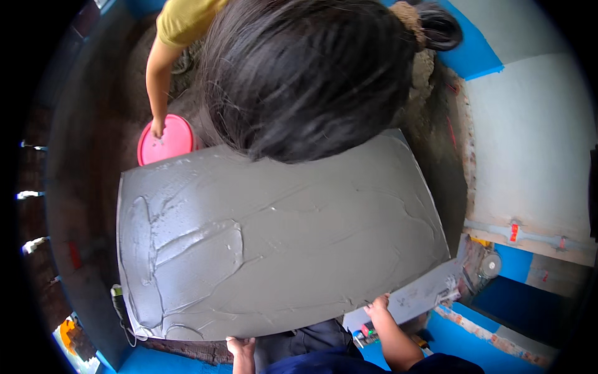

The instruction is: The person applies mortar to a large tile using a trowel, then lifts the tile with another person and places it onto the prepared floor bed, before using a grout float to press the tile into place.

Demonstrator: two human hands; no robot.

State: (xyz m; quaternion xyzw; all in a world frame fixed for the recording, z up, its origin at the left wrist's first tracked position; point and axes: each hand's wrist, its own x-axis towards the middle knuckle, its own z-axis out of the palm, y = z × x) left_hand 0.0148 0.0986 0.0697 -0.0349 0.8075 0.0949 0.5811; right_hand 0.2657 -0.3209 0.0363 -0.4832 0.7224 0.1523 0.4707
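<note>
Beyond the coated board [324, 227], a co-worker's head [305, 75] blocks our view of part of its far edge. Left of the head, also beyond the board, we see the co-worker's yellow sleeve [187, 22]. A flat gray sheet [408, 302] shows beside the board's near right corner, and farther right is a round pale disc [491, 265]. Just off the near left corner sits a small green-tipped object [116, 291] with a cable.

The board itself lies in front of us, its long axis running left to right, the right end angled slightly away. Gray paste [196, 246] covers it, shinier and more ridged toward the left.

By the far left corner is a round pink container [171, 142]; we cannot see its contents. The co-worker's hand [157, 129] is at its top; whether it grasps, we cannot tell.

Our left hand [242, 346] and right hand [377, 306] have their fingers grasping the board's near edge.
</note>
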